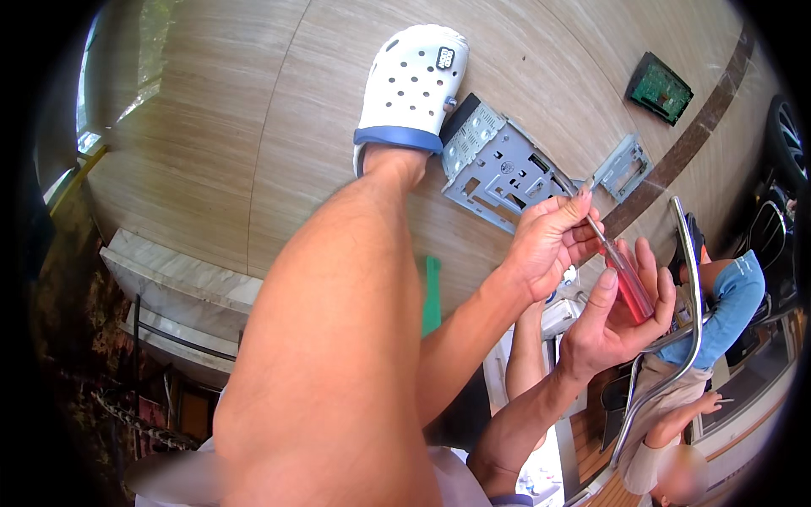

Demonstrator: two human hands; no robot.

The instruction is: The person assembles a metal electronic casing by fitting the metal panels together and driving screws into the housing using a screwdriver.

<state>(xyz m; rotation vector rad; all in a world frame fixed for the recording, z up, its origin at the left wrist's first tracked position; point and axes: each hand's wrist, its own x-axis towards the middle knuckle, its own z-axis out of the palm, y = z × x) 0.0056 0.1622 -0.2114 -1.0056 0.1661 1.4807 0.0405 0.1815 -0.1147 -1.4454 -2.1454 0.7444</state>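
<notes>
A screwdriver with a clear red handle [629,286] points up and left. My left hand [541,241] pinches its metal shaft between thumb and fingers. Loosely curled around the handle is my right hand [598,336], with its fingers somewhat apart. Past my left hand, a grey metal device chassis [504,165] with slots and holes lies on the floor, and the screwdriver's tip end reaches toward its right edge. Whether the tip touches the chassis I cannot tell. To its right lies a loose metal bracket plate [625,171].
My foot in a white clog [410,80] is beside the chassis. Farther right lies a green circuit board [661,89]. A curved chrome rail [694,308] stands right of my hands, with a seated person [676,380] beyond. A marble step [186,283] is at left.
</notes>
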